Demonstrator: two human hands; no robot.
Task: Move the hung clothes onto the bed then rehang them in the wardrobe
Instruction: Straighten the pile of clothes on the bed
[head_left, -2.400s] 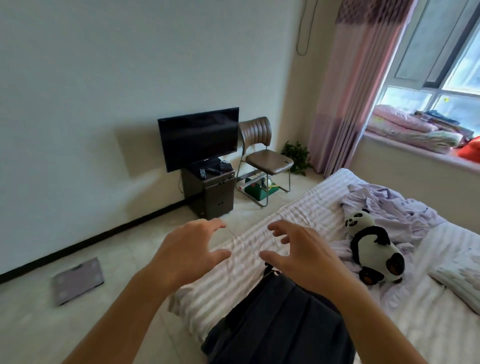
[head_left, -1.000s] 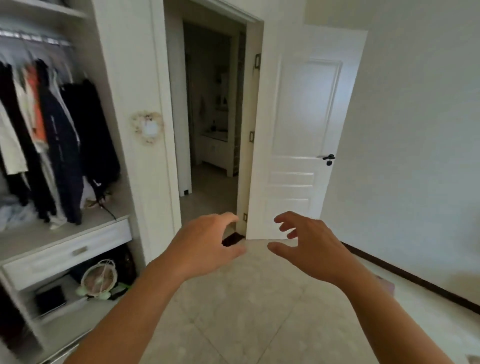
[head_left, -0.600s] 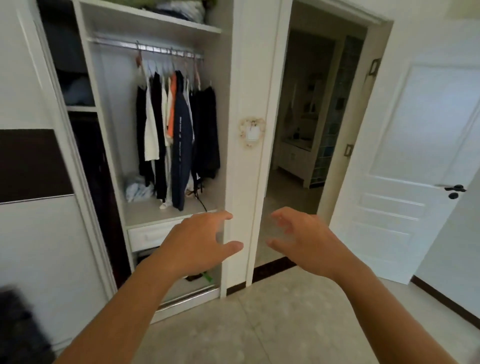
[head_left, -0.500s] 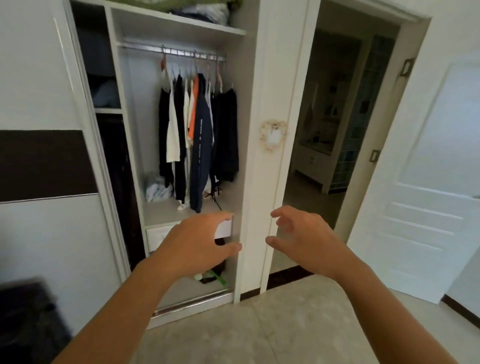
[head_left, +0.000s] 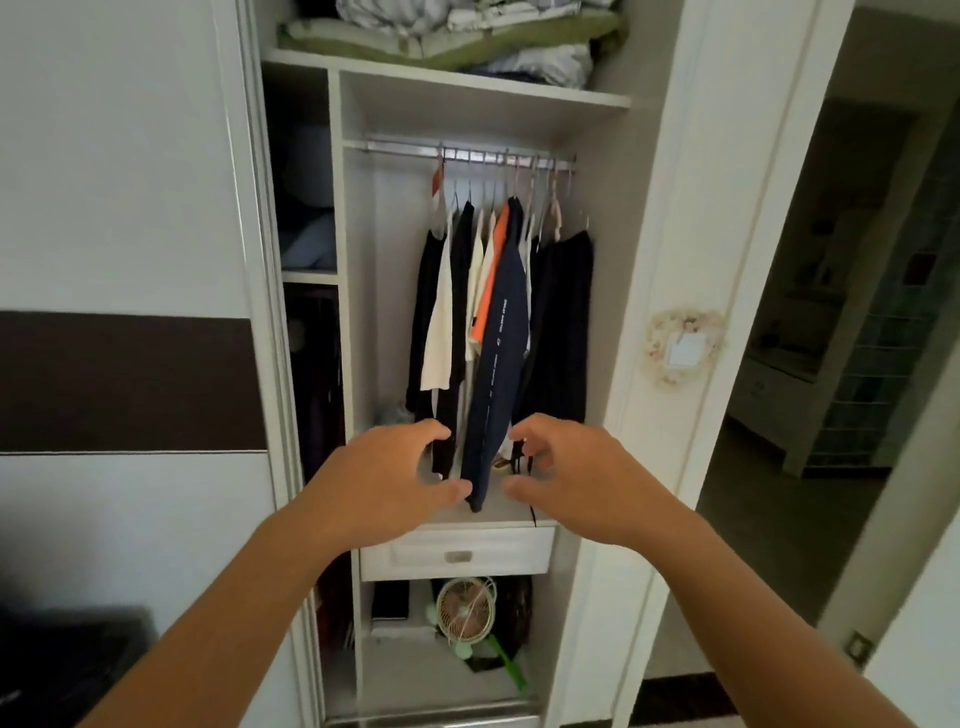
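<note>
The open wardrobe (head_left: 618, 291) fills the middle of the view. Several garments hang on a metal rail (head_left: 467, 154): black ones at both ends, white and orange ones between, and a navy shirt (head_left: 501, 353) in front. My left hand (head_left: 387, 480) and my right hand (head_left: 576, 478) reach forward at the level of the hems, fingers loosely curled, holding nothing. The navy shirt's lower edge shows between them. Whether either hand touches the cloth is unclear.
A white drawer (head_left: 457, 553) sits under the hanging space, with a small fan (head_left: 466, 610) below it. Folded bedding (head_left: 447, 31) lies on the top shelf. A sliding door panel (head_left: 124, 312) stands at the left, an open doorway (head_left: 841, 338) at the right.
I have turned from the bed, where a dark garment lay, past the door to face the wardrobe, and come close. Both hands stay raised and empty throughout.
</note>
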